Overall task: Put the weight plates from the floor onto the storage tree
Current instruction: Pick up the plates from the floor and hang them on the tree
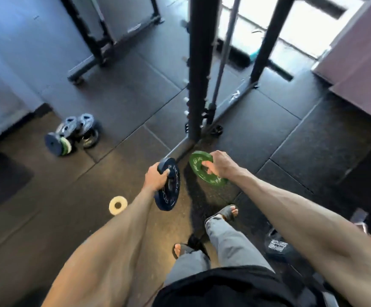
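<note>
My left hand (pixel 155 173) grips a dark blue weight plate (pixel 171 191) by its rim and centre hole, held on edge above the floor. My right hand (pixel 219 165) grips a green weight plate (pixel 199 171), fingers hooked through its hole. A small white plate (pixel 118 205) lies flat on the floor just left of my left forearm. The low storage tree (pixel 76 134), loaded with several grey, blue and green plates, stands on the floor at the left.
A black rack upright (pixel 199 69) with its floor rails rises straight ahead, a small black plate (pixel 216 129) at its foot. Another rack frame (pixel 96 41) stands at the back left. A dark plate (pixel 277 247) lies by my right leg. Purple block at right.
</note>
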`<act>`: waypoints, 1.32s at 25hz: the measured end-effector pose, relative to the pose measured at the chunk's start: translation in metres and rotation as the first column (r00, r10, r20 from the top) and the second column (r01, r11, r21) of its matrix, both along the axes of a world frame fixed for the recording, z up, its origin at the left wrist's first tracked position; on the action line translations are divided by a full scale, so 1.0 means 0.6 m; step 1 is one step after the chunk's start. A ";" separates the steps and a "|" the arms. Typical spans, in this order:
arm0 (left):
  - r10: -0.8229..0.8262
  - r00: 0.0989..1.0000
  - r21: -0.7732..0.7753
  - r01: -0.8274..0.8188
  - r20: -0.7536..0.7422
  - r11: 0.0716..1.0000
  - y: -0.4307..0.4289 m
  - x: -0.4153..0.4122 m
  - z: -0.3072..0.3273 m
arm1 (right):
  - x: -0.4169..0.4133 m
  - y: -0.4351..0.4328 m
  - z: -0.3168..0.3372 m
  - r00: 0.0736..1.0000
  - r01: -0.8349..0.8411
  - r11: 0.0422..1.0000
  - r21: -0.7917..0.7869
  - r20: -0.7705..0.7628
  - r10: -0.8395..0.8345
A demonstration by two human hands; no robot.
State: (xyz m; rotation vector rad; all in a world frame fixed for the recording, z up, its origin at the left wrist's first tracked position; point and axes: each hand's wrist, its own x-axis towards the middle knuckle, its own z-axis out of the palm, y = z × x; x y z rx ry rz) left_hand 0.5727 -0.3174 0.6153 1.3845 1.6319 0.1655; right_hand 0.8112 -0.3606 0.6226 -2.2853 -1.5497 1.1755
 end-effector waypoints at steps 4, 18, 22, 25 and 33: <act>-0.124 0.989 0.149 0.111 0.083 0.983 0.069 0.177 0.063 | 0.122 0.009 0.063 0.953 0.296 0.948 0.117 -0.103 -0.285; -0.371 0.852 0.307 0.264 0.369 0.914 0.241 0.762 0.242 | 0.568 0.047 0.222 0.451 0.859 0.288 0.424 -0.360 -0.816; -0.466 0.784 0.326 0.351 0.411 0.878 0.279 0.901 0.270 | 0.661 0.070 0.241 0.362 0.884 0.187 0.429 -0.373 -0.854; -0.550 0.731 0.367 0.421 0.404 0.829 0.307 0.996 0.284 | 0.727 0.086 0.251 0.294 0.894 0.098 0.437 -0.410 -0.864; -0.649 0.688 0.416 0.512 0.324 0.751 0.342 1.200 0.265 | 0.877 0.112 0.203 0.156 0.919 -0.066 0.388 -0.513 -0.844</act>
